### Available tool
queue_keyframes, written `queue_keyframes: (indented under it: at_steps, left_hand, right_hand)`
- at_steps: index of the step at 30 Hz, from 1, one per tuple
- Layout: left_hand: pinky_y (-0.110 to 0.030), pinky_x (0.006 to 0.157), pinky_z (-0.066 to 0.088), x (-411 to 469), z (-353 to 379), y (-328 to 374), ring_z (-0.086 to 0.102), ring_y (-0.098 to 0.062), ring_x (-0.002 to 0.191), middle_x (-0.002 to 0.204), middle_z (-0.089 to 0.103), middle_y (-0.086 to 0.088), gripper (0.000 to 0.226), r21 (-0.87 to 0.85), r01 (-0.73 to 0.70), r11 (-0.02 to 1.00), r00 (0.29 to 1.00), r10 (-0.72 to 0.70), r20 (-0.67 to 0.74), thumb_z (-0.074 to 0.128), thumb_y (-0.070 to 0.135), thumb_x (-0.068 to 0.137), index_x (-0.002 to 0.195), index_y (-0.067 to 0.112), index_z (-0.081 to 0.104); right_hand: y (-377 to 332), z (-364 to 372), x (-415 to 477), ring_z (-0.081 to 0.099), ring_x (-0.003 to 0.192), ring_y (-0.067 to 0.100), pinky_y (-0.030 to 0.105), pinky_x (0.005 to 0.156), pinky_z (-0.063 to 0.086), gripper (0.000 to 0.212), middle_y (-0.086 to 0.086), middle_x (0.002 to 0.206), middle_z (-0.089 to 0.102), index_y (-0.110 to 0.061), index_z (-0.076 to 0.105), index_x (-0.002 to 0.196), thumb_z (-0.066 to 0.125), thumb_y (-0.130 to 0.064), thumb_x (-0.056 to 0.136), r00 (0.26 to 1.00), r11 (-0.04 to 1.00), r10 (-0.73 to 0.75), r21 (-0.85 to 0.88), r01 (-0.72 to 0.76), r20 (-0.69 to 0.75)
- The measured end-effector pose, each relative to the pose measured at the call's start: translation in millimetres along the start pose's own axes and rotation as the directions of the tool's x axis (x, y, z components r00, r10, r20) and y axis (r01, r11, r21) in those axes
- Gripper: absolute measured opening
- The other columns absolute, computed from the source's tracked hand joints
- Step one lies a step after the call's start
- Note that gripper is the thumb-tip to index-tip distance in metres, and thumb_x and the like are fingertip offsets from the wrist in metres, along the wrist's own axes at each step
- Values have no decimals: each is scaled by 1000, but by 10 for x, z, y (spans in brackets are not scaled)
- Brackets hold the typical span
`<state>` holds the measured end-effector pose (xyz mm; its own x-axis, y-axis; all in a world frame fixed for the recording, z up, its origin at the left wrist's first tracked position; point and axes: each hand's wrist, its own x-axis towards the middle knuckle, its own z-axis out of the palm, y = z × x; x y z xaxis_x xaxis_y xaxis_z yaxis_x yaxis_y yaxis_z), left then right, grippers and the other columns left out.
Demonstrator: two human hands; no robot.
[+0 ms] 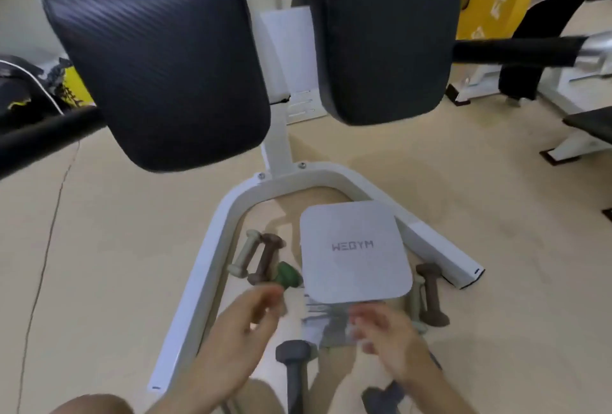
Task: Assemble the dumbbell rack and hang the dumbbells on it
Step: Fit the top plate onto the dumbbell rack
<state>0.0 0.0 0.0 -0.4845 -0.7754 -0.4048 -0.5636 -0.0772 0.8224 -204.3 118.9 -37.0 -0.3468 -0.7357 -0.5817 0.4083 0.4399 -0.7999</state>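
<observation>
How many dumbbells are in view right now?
7. Left of the white WEGYM piece: pale, brown, green. Right: brown, pale. Nearest the camera: grey, grey. Others may be hidden.

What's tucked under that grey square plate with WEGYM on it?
A pale printed sheet pokes out from beneath the WEGYM plate at its near edge. Whatever else lies under the plate is covered.

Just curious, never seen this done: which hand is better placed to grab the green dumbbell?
Probably the left hand: it is right beside the green dumbbell. The right hand is farther off, over the leaflet.
</observation>
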Motion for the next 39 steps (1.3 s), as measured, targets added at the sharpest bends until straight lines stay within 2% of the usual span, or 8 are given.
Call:
queue_keyframes:
  at_steps: [1, 7, 13, 20, 26, 30, 34, 39]
  left_hand:
    - [-12, 65, 50, 196, 86, -41, 63, 0, 76, 88, 68, 18, 19, 41, -52, 998, 999, 52, -11, 56, 23, 97, 109, 37, 60]
    - [-34, 74, 62, 600, 629, -25, 70, -20, 68, 98, 72, -4, 17, -260, -50, 964, 990, 82, 115, 44, 31, 103, 116, 28, 56]
    - [-24, 50, 50, 522, 669, 69, 54, -15, 46, 63, 60, -8, 20, -222, -6, 975, 999, 17, 48, 41, 23, 105, 97, 13, 56]
    - [-19, 39, 36, 366, 752, 48, 45, -16, 47, 60, 55, -7, 27, -84, -17, 996, 999, 15, -32, 42, 25, 103, 88, 6, 53]
    - [-28, 56, 37, 481, 719, -39, 43, -18, 58, 68, 50, -2, 29, -93, -65, 994, 993, 55, -101, 45, 35, 102, 99, 9, 59]
    - [-38, 69, 42, 725, 961, -152, 52, -30, 73, 72, 53, -10, 49, 59, -171, 984, 891, 180, -417, 28, 37, 103, 67, 11, 49]
    - [-39, 78, 46, 924, 1094, -235, 59, -30, 88, 91, 61, -11, 46, -236, -212, 948, 871, 73, -486, 29, 40, 100, 99, 7, 61]
    - [-28, 56, 41, 957, 1023, -292, 44, -13, 49, 53, 52, 6, 33, -590, -184, 786, 970, 48, -238, 38, 37, 99, 87, 20, 63]
  right_hand:
    - [102, -56, 92, 63, 70, 25, 28, 63, 51, 20, 10, 78, 69, -10, 66, 87, 58, 6, 94, 992, 997, 42, -64, -49, -116]
    - [-15, -267, 278, 61, 88, 28, 43, 79, 53, 27, 13, 99, 66, -8, 58, 102, 39, 8, 91, 964, 873, -228, 410, 264, -136]
    - [-28, -112, 390, 64, 102, 29, 28, 64, 56, 32, 10, 113, 67, -10, 59, 131, 41, -11, 105, 925, 955, -272, 43, 293, -267]
    - [19, -105, 180, 64, 71, 21, 28, 59, 58, 27, 11, 101, 65, -7, 54, 128, 41, -11, 104, 934, 967, -248, -2, 256, -257]
    - [50, -78, 195, 70, 70, 21, 18, 40, 49, 27, 13, 112, 66, -8, 49, 129, 39, -18, 106, 921, 957, -280, -9, 288, -271]
    - [57, -126, 306, 67, 68, 17, 18, 46, 50, 22, 5, 94, 65, -8, 51, 122, 38, -17, 107, 917, 945, -308, 32, 326, -254]
    - [113, -265, 358, 71, 76, 18, 20, 54, 51, 10, 6, 101, 66, -14, 52, 105, 43, -16, 106, 937, 931, -321, 133, 339, -139]
    - [146, -333, 440, 73, 64, 13, 22, 56, 50, 12, 1, 91, 70, -18, 55, 94, 48, -14, 103, 941, 897, -332, 287, 335, -58]
